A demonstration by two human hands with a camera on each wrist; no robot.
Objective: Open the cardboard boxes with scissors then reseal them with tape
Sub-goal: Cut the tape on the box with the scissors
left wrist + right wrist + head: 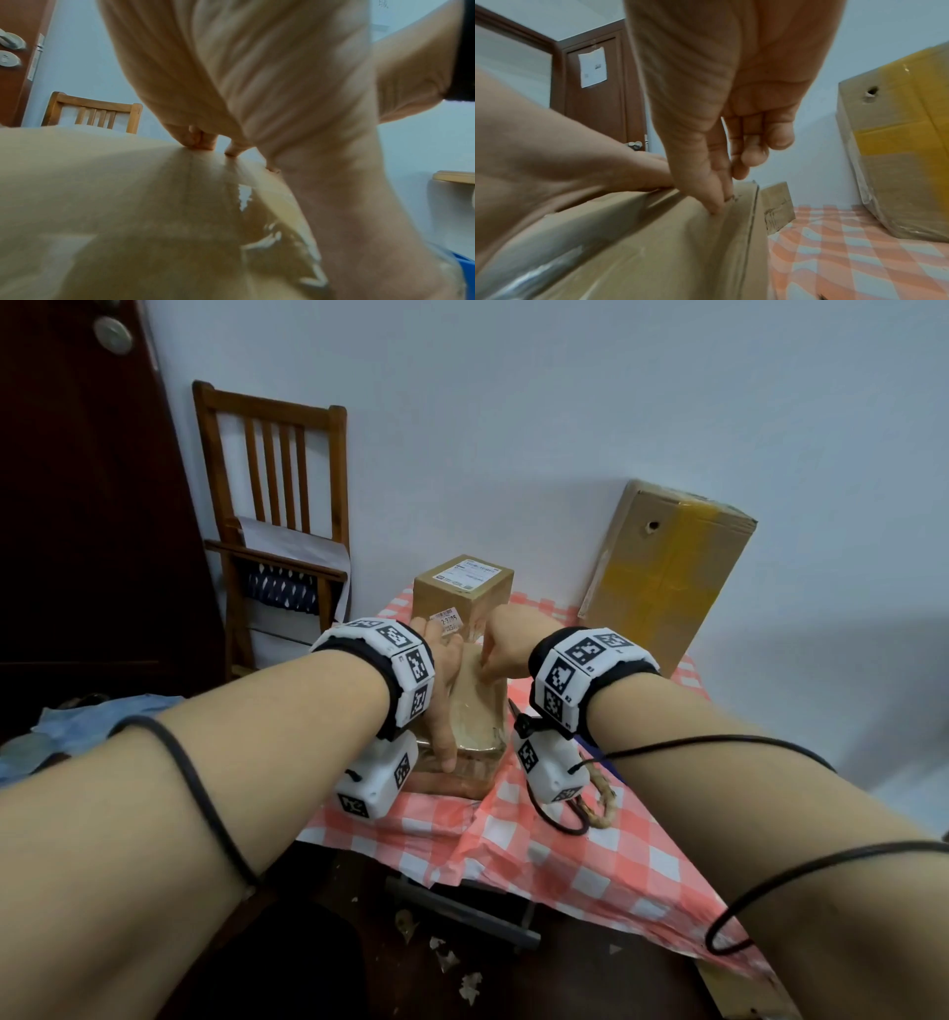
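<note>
The nearest cardboard box [475, 711] lies on the bench [642, 845], which is covered with a red-and-white checked cloth, and both hands work on its top face. The left hand [444, 680] rests along the box's left side with its fingers extended and flat, thumb reaching down toward the near end; its grip is wide and presses rather than holds. In the left wrist view its fingertips [203, 142] touch the cardboard at the far end of the centre seam. The right hand [500, 644] is just right of the left one, thumb and forefinger drawn together at the top surface near the far edge; the grip is narrow, but what lies between them, if anything, cannot be told. Glossy clear tape [472, 726] covers the box top on the near side of both hands. Directly beyond the hands a second small box [462, 588] with a shipping label stands upright. Well to the right of the right hand, a large box [667, 577] with yellow tape leans against the wall. A wooden chair [277, 516] stands left of the left hand.
</note>
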